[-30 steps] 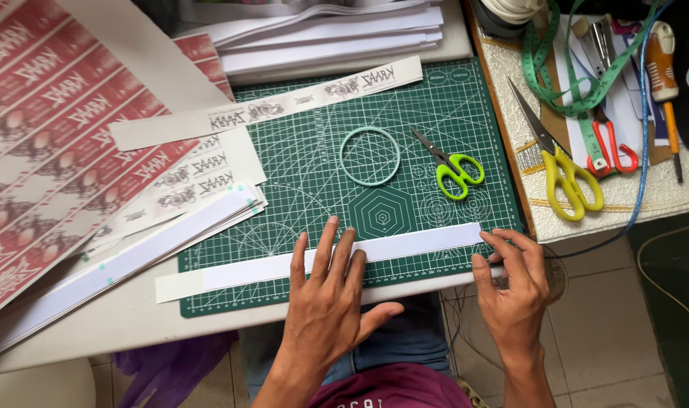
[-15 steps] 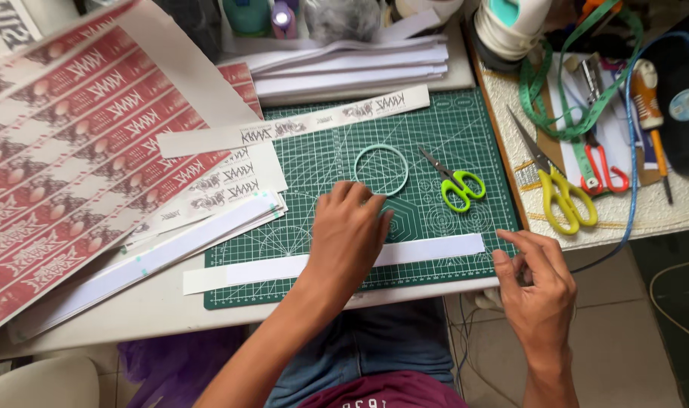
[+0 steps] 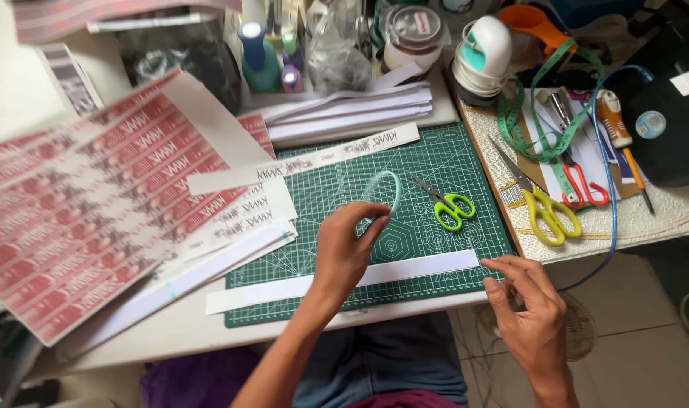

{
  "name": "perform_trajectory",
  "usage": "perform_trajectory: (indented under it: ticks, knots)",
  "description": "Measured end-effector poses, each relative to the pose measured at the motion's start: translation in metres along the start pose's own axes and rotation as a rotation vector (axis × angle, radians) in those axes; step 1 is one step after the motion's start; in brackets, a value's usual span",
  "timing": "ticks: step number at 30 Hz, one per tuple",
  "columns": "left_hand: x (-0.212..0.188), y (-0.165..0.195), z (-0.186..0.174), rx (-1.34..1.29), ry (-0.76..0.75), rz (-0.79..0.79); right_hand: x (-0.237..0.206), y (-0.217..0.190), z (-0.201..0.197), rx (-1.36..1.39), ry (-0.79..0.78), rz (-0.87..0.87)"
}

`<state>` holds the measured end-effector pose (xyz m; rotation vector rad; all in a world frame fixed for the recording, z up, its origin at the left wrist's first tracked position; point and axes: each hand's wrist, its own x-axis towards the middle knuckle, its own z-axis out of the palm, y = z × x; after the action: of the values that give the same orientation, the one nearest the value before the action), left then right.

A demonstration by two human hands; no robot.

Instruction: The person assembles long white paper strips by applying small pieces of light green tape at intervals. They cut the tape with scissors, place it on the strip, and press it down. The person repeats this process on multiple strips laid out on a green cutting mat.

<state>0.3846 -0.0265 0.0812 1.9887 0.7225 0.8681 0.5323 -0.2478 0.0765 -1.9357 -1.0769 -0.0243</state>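
Spread across the cluttered desk is a green cutting mat (image 3: 337, 196), on whose near edge a long white paper strip (image 3: 427, 266) is laid. A pale tape ring (image 3: 384, 198) is pinched and lifted off the mat by the left hand (image 3: 344, 253), while the strip's right end is touched by the loosely spread fingertips of the right hand (image 3: 529, 313). No tape is seen applied to the strip yet, so the sticking appears still to be done.

A large sheet of red-and-white labels (image 3: 95, 219) is spread over the table's left side. A white strip with grey print (image 3: 306, 160) is laid along the green mat's top edge. A round jar with a red-and-white lid label (image 3: 414, 30) is seen behind.
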Motion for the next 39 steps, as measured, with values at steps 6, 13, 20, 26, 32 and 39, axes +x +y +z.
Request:
perform_trajectory:
  ticks: [6, 13, 20, 26, 32, 39]
  knots:
    - [-0.064, 0.033, -0.022, -0.864, 0.041, -0.357, -0.019, -0.029, -0.006, 0.096, -0.038, -0.038]
    - [-0.127, 0.061, -0.033, -0.944, 0.032, -0.407, -0.046, -0.072, -0.016, 0.23, -0.109, -0.122]
    - [-0.155, 0.069, -0.034, -1.207, 0.013, -0.481, -0.061, -0.089, -0.023, 0.239, -0.081, -0.168]
    - [-0.161, 0.067, -0.03, -1.358, 0.057, -0.671, -0.067, -0.091, -0.02, 0.322, -0.127, -0.07]
    - [-0.158, 0.066, -0.031, -1.381, 0.094, -0.764, -0.069, -0.089, -0.014, 0.313, -0.147, -0.034]
    - [-0.157, 0.065, -0.035, -1.482, 0.101, -0.771, -0.073, -0.075, -0.002, 0.492, -0.183, 0.13]
